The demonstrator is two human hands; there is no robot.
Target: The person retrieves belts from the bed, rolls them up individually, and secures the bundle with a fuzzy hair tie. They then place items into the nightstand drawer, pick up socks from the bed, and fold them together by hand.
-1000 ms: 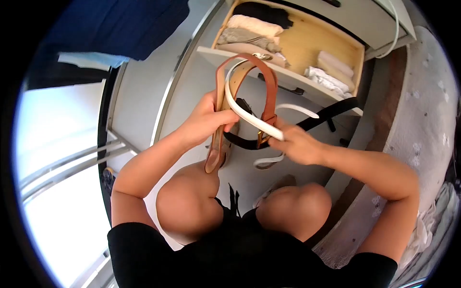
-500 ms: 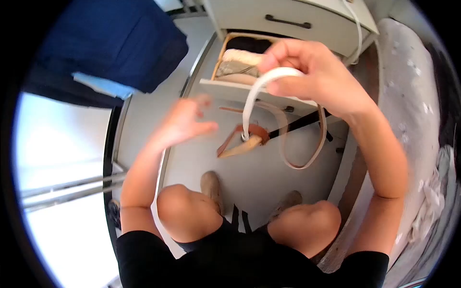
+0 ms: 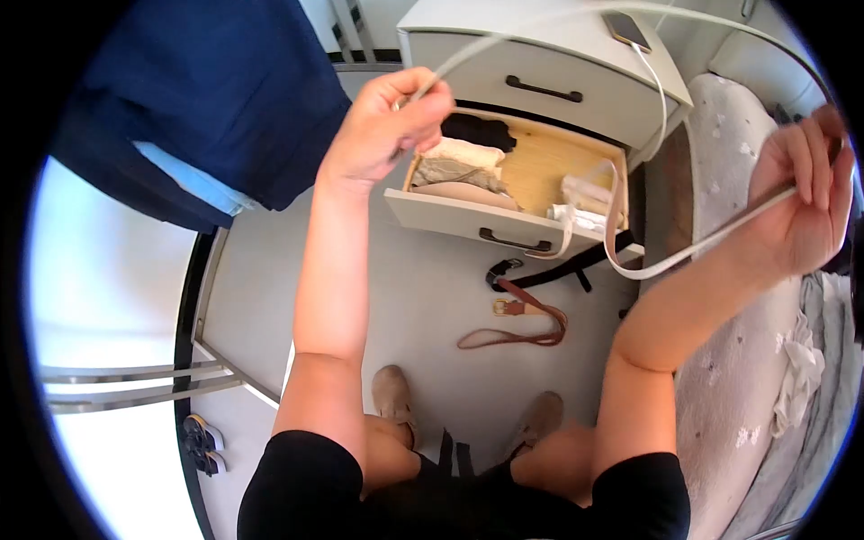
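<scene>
My left hand (image 3: 382, 130) is closed in a pinch on one end of a white belt (image 3: 666, 268). The strap arcs over the top of the view to my right hand (image 3: 801, 193), which is closed round it at the far right. From there the rest of the belt slopes down and loops in front of the open drawer (image 3: 432, 214). On the floor below the drawer lie a brown belt (image 3: 540, 338) with a gold buckle and a black belt (image 3: 571, 263).
Folded clothes (image 3: 463, 169) and white items (image 3: 580, 216) sit in the drawer. On the cabinet top (image 3: 540, 31) lies a phone (image 3: 625, 31) with a cable. A bed (image 3: 720, 360) stands right; dark blue fabric (image 3: 216, 90) hangs left. Shoes (image 3: 202, 441) are at lower left.
My left hand, empty before, has risen and gripped the belt. My right hand has moved out to the right, spreading the strap. The brown belt now lies lower on the floor.
</scene>
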